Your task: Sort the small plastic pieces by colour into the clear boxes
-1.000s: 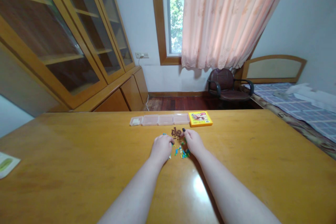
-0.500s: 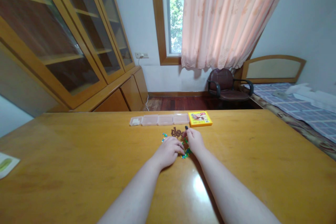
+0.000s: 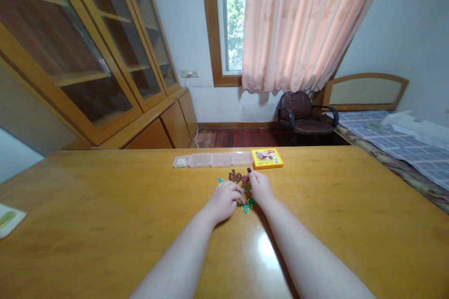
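Observation:
My right hand (image 3: 260,188) is closed, with a small black piece (image 3: 249,169) showing at its fingertips. Just left of it, my left hand (image 3: 224,200) is palm down with bent fingers, their tips partly hidden, over the small parts. Green, blue and yellow bits (image 3: 247,207) lie scattered between the two hands. Beyond the fingers there is a loose pile of small brown pieces (image 3: 236,176). A few blue and green bits (image 3: 220,180) peek out past the left knuckles. What lies under the left palm is hidden.
A row of clear plastic trays (image 3: 220,160) runs along the far part of the wooden table (image 3: 105,224), ending at a yellow box (image 3: 267,158). A white packet (image 3: 10,220) lies at the left edge. Behind the table is a brown armchair (image 3: 301,110).
My left fingers have drawn back slightly, and more of the coloured bits between the hands show. My right hand stays almost still with the black piece.

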A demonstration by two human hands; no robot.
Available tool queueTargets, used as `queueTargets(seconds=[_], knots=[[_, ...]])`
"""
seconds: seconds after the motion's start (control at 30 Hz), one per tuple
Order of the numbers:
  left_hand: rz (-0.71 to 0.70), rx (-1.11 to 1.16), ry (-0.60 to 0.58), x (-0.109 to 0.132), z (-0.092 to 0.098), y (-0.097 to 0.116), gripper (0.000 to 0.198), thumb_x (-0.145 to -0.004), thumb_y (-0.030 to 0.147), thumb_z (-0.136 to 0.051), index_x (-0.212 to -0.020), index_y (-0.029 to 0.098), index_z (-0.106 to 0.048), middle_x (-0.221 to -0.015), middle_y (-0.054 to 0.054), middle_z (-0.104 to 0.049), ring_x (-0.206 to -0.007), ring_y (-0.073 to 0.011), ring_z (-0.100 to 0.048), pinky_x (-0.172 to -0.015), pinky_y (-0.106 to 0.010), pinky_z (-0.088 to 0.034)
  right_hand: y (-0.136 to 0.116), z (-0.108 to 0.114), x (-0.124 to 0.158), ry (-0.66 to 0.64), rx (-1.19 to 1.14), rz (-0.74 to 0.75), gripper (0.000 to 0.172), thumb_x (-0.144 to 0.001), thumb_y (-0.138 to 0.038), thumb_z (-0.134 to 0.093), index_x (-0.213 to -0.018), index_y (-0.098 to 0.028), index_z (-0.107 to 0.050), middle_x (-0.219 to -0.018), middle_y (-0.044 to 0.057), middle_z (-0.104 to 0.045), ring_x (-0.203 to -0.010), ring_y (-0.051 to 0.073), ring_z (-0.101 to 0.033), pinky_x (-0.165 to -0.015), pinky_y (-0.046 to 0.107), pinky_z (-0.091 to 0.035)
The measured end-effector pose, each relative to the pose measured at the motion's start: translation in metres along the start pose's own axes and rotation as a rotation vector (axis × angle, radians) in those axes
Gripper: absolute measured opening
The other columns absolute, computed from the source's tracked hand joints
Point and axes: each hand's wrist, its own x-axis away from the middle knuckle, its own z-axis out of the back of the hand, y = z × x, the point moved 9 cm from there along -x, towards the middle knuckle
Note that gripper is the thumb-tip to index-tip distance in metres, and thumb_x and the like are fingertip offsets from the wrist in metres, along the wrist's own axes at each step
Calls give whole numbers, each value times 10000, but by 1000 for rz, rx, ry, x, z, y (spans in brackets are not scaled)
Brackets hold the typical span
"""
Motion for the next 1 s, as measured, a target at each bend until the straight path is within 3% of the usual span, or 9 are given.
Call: queueTargets(seconds=[0.1,0.3,0.53,0.8,1.0], knots=[[-33,5,-32,1,-5,2,345,-764,70,-482,-848,300,-725,-993,7,-654,-982,-169,-509,-936,-347,-367,1,0,0,-5,-6,-9,381,-849,-317,-335,-595,-172,-580,-620,23,-612,-620,144,-540,-596,236,-359],[96,-32,18,-1,-5,-14,395,-756,69,-459,-1005,273,-689,-1039,-14,-650,-1020,-187,-507,-965,-367,-362,0,1,1,2,-2,-22,381,-847,-323,-336,-602,-172,-586,-612,22,-607,-619,147,-542,-593,241,-356],[130,-52,22,0,-3,-15,469,-755,92,-452,-1165,262,-603,-1200,-37,-582,-1122,-204,-462,-1022,-392,-332,0,3,0,15,12,-32,393,-845,-326,-326,-592,-174,-585,-573,20,-588,-594,146,-537,-574,239,-352],[124,-59,11,1,-4,-16,398,-802,133,-435,-1116,273,-636,-1187,-30,-595,-1123,-194,-471,-1027,-395,-325,4,4,0,32,-3,-43,378,-837,-328,-333,-590,-178,-576,-591,24,-603,-606,152,-546,-581,240,-358],[113,-82,-85,3,-12,-12,416,-872,312,-434,-1283,291,-495,-1367,-30,-474,-1282,-233,-338,-1082,-472,-236,4,4,0,32,-16,-43,368,-832,-314,-335,-590,-179,-577,-592,20,-603,-611,153,-551,-592,240,-369]])
